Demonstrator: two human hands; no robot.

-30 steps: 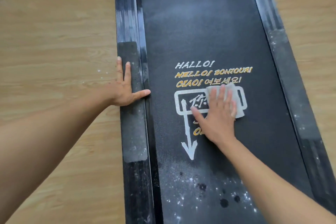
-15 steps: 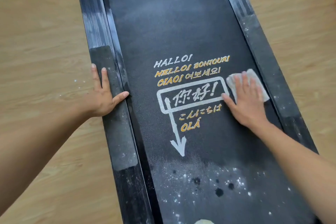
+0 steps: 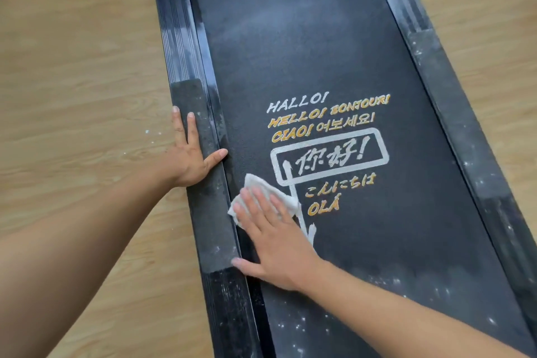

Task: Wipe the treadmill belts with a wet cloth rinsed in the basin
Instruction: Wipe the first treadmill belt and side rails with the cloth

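Right hand (image 3: pixel 276 244), lower centre of the frame: palm down, fingers straight and close together, pressing the cloth (image 3: pixel 257 183) flat onto the belt (image 3: pixel 305 38). No finger curls round the cloth. The thumb is spread toward the lower left, its tip at the inner edge of the left-frame rail (image 3: pixel 180 38).

Cloth: white, crumpled, lying on the belt just beside the left-frame rail. Its upper corner and right edge show past the fingertips; the rest is under the hand. Its right edge meets the shaft of the white arrow (image 3: pixel 311 234) printed on the belt.

Left hand (image 3: pixel 189 160), left of centre and higher in the frame: flat and spread wide, holding nothing. It rests on the dark grip strip (image 3: pixel 206 221) of the left-frame rail, fingers pointing up the frame, thumb stretched right toward the belt edge.

White specks (image 3: pixel 290 325) dot the belt at the lower centre, between the forearms.

Printed greetings (image 3: pixel 328 113), centre of the frame: white and orange lettering in several scripts, with a white outlined box below them.

Belt, upper half of the frame: black, with a pale dusty haze.

Right-frame rail (image 3: pixel 453 125): black, streaked with white dust, running from upper centre to lower right.

Floor (image 3: pixel 72 81): light wood-grain boards on both sides of the treadmill.
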